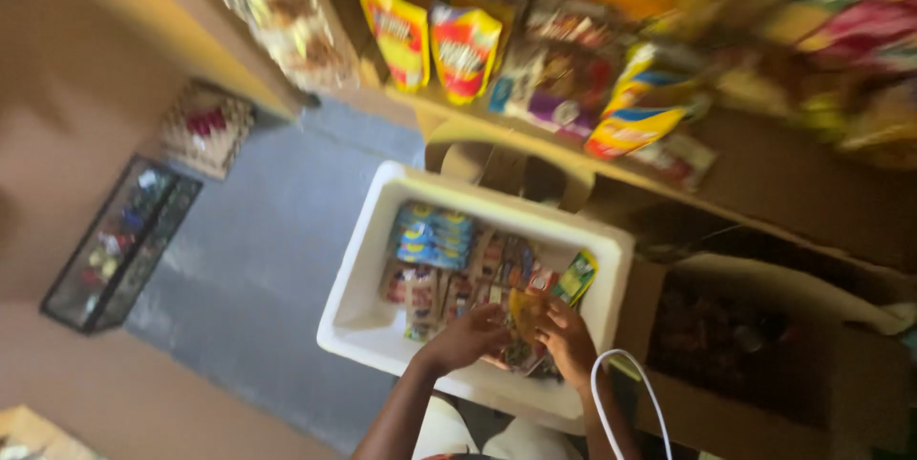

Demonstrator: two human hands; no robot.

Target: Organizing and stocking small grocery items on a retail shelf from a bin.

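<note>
Your left hand (470,336) and right hand (565,338) are close together, both gripping a yellow snack packet (523,312) at the near edge of the white foam box (363,312).

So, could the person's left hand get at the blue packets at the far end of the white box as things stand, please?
Probably yes: the blue packets lie uncovered on top in the open white foam box, and the left hand is already inside it with nothing between them.

Both hands (521,331) together, fingers curled.
</note>
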